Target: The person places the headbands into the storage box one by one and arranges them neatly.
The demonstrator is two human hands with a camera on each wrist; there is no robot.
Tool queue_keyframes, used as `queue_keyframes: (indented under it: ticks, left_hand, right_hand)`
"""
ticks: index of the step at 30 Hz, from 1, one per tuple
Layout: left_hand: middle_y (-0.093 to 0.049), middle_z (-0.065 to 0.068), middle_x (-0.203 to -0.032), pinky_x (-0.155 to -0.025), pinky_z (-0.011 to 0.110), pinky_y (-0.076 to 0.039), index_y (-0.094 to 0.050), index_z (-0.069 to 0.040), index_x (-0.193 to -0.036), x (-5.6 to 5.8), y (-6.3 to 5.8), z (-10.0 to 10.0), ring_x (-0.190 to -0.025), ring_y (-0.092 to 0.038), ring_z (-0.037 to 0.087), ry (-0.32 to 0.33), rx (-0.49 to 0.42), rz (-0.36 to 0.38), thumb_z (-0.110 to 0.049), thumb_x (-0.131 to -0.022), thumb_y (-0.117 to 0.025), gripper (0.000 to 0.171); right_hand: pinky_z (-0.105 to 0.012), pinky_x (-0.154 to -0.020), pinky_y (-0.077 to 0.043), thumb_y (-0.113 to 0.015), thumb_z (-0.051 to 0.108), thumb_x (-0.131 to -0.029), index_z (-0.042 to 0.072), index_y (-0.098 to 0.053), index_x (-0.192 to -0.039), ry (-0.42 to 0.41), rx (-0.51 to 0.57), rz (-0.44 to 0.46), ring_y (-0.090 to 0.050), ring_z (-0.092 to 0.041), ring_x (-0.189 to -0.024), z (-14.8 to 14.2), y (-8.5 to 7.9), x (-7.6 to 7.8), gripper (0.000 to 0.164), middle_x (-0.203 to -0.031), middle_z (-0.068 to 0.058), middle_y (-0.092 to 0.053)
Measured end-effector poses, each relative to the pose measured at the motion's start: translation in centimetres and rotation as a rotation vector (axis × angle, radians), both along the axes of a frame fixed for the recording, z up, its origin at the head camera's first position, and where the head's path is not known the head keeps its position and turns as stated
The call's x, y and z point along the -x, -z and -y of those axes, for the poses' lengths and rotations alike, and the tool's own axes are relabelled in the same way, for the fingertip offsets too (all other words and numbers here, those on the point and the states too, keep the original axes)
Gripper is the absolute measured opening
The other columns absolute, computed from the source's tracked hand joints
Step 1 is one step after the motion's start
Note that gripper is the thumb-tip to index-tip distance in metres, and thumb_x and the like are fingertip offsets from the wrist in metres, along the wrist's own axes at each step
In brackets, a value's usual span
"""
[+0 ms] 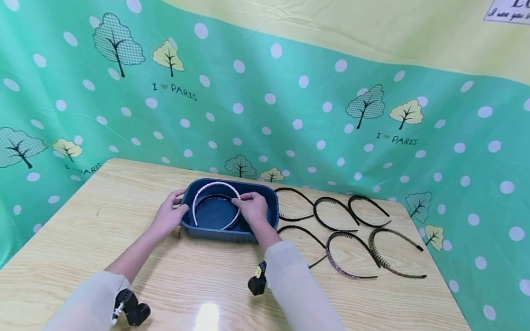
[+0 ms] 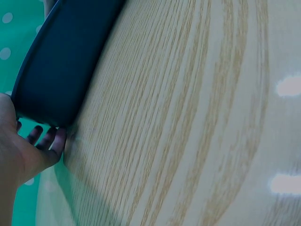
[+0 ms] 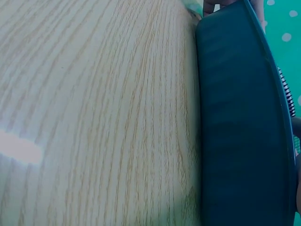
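A dark blue oblong bin (image 1: 227, 235) stands on the wooden table. My left hand (image 1: 170, 213) holds its left end, thumb by the rim and fingers lower on the outer wall, as the left wrist view shows. Inside the bin, a white toothed headband (image 1: 196, 201) leans up above a dark headband (image 1: 201, 198). My right hand (image 1: 252, 208) reaches over the bin and pinches the white headband at its right side. In the right wrist view the bin's wall (image 3: 244, 117) hides most of that hand, with a bit of ridged headband (image 3: 286, 92) showing past the rim.
Right of the bin, several dark headbands lie in two rows, among them a patterned one (image 1: 338, 268) and a brownish toothed one (image 1: 395, 273). The table (image 1: 215, 283) meets a green dotted cloth (image 1: 270, 107) at its back and sides.
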State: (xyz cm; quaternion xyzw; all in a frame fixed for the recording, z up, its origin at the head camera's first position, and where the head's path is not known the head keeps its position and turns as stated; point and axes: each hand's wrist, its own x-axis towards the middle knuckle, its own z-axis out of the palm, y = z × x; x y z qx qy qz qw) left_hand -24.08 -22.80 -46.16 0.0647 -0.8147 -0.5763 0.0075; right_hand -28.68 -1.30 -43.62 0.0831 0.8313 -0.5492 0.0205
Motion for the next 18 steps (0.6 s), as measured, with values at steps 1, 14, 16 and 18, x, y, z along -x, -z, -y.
queue_keyframes:
  ticks: [1,14,16,18]
  left_hand:
    - [-0.043,0.026,-0.135,-0.086,0.036,-0.050,-0.028,-0.008,-0.146,0.00,0.01,-0.03,-0.116,-0.050,0.038,0.000,0.000,-0.001,-0.014,-0.093,-0.040,0.055]
    - [-0.042,0.026,-0.135,-0.085,0.034,-0.050,-0.027,-0.009,-0.147,0.02,-0.01,-0.02,-0.117,-0.049,0.038,0.003,0.003,0.005,-0.013,-0.094,-0.040,0.054]
    - [-0.042,0.026,-0.135,-0.084,0.034,-0.050,-0.027,-0.009,-0.147,0.02,-0.01,-0.04,-0.117,-0.049,0.038,0.002,0.002,0.003,-0.013,-0.094,-0.040,0.054]
    - [-0.043,0.026,-0.134,-0.084,0.033,-0.050,-0.027,-0.009,-0.147,0.04,0.01,-0.06,-0.116,-0.050,0.038,0.003,0.004,-0.002,-0.012,-0.094,-0.040,0.055]
  right_hand:
    - [-0.020,-0.056,-0.045,-0.075,0.022,-0.079,0.009,-0.067,-0.086,0.000,0.002,0.004,-0.059,-0.011,-0.064,-0.03,0.02,0.01,0.017,-0.081,-0.005,-0.065]
    - [-0.020,-0.055,-0.047,-0.078,0.018,-0.074,0.008,-0.066,-0.088,-0.022,0.034,0.057,-0.059,-0.011,-0.065,-0.09,0.05,0.05,0.020,-0.082,-0.004,-0.064]
    - [-0.020,-0.056,-0.048,-0.078,0.016,-0.074,0.008,-0.066,-0.089,-0.028,0.043,0.063,-0.059,-0.011,-0.065,-0.09,0.10,0.05,0.021,-0.084,-0.005,-0.064]
    - [-0.020,-0.056,-0.048,-0.078,0.015,-0.074,0.008,-0.066,-0.090,-0.033,0.045,0.063,-0.059,-0.011,-0.066,-0.08,0.15,0.04,0.021,-0.086,-0.005,-0.064]
